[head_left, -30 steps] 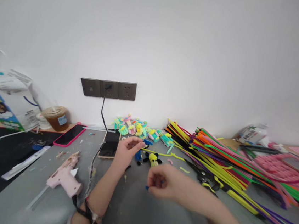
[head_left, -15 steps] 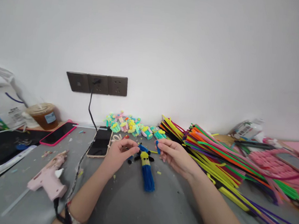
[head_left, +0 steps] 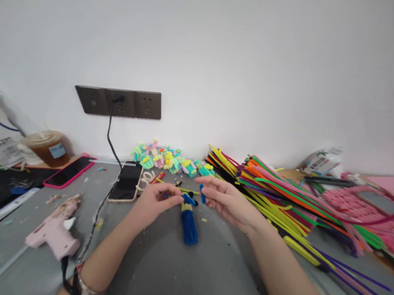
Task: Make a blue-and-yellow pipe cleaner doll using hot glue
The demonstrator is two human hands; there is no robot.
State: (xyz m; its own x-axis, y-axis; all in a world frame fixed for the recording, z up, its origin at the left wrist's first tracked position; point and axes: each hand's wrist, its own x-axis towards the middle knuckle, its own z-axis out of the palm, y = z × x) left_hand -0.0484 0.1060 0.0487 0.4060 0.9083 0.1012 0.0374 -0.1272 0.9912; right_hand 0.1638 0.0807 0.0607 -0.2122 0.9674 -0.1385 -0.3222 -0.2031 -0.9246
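Observation:
A small doll made of pipe cleaners (head_left: 189, 229), with a blue body and a yellow head, lies on the grey mat between my hands. My left hand (head_left: 157, 204) pinches a short curled piece of blue pipe cleaner (head_left: 188, 199), which partly covers the doll's yellow head. In my right hand (head_left: 224, 202), thumb and fingertips grip another short blue pipe cleaner piece (head_left: 202, 194), just right of the doll. Small black bits show behind the doll's head. A yellow pipe cleaner (head_left: 192, 192) lies behind, crossing toward the right fingers.
A pink glue gun (head_left: 55, 231) lies at left, its cord running past my left forearm. Behind stand two phones (head_left: 126, 182), a drink cup (head_left: 49, 148) and a pile of pastel pipe-cleaner pieces (head_left: 171, 159). Many coloured pipe cleaners (head_left: 283, 199) spread across the right.
My left hand has brought its blue piece down over the doll's head, hiding the face. My right hand has come closer, with its blue piece more upright. The whole view has shifted slightly.

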